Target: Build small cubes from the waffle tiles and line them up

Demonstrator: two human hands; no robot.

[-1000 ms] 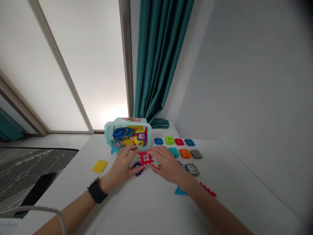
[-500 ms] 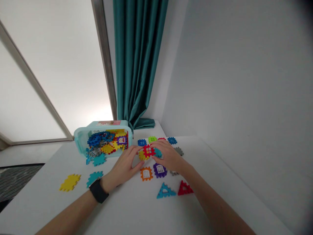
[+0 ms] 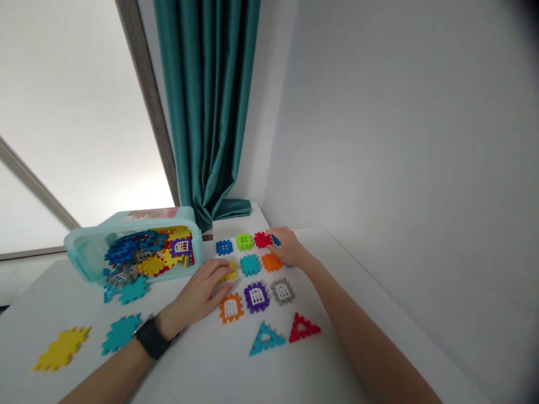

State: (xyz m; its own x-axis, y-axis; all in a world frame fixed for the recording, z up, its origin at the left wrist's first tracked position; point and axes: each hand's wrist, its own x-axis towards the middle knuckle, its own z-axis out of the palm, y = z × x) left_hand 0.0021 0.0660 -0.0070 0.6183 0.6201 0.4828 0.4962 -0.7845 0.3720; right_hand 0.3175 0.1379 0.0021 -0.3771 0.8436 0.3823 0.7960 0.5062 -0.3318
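Rows of small interlocking plastic tiles lie on the white table. My left hand has its fingertips around a tilted yellow tile. My right hand lies over a blue tile at the far end of the top row, touching a red tile. Close by are a green tile, a teal tile and an orange tile. Nearer me lie window tiles in orange, purple and grey, plus teal and red triangles.
A pale teal plastic bin lies on its side at the left, spilling several tiles. Loose teal and yellow pieces lie before it. A grey wall and teal curtain bound the table's far and right sides.
My hands have parted, with the right one moving to the far row. The tiles now stand in neater rows, and the red window tile no longer shows. The view has swung left.
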